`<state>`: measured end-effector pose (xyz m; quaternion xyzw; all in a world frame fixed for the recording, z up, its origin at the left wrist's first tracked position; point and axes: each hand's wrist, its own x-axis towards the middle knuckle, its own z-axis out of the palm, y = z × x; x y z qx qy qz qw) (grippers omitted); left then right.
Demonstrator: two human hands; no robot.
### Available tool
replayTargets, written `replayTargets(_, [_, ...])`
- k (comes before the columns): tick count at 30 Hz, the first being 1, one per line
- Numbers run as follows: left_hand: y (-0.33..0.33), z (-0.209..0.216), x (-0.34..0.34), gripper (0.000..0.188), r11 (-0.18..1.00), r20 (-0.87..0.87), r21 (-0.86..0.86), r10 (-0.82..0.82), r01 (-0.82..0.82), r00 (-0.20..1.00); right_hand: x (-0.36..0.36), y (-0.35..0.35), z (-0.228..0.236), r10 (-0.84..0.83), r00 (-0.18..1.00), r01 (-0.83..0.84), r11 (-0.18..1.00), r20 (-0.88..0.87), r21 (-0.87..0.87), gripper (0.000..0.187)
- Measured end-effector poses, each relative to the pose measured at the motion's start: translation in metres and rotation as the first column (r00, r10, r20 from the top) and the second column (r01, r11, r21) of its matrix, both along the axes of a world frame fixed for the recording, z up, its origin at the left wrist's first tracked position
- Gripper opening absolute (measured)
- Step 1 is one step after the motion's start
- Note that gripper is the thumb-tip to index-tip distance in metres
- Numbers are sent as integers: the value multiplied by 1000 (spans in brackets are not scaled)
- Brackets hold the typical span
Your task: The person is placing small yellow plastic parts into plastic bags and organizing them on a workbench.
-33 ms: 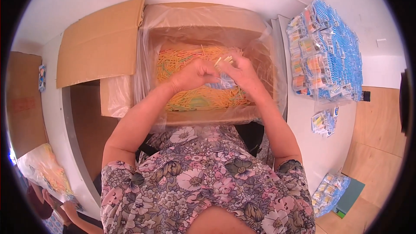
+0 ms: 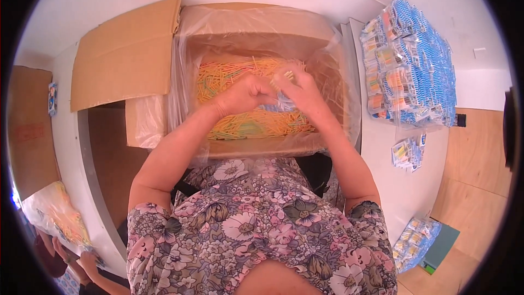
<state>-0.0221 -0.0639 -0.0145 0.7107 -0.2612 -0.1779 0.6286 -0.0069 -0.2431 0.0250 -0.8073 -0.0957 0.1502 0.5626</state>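
We hold pale sticks (image 2: 289, 77) in our right grip (image 2: 302, 90), closed around them over the film-lined cardboard carton (image 2: 262, 42), probably so strays drop back; our left grip (image 2: 248, 92) is beside a glossy clear packet (image 2: 284, 102), though whether it pinches it we cannot tell. Beneath both lie slim, straight multicoloured sticks (image 2: 217, 78)

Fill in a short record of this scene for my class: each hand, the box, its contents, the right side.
Left hand: beside bluish clear plastic; grip unclear
Right hand: holding pale sticks
Box: open cardboard, clear liner
Contents: loose coloured sticks, mostly orange-yellow
Right side: large stack of packets; smaller pile nearer the person
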Motion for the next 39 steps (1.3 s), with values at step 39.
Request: replayTargets(39, [21, 2, 9, 12, 945, -340, -304, 7, -116, 941, 19, -40, 61, 89, 850, 150, 904, -519, 400, 19])
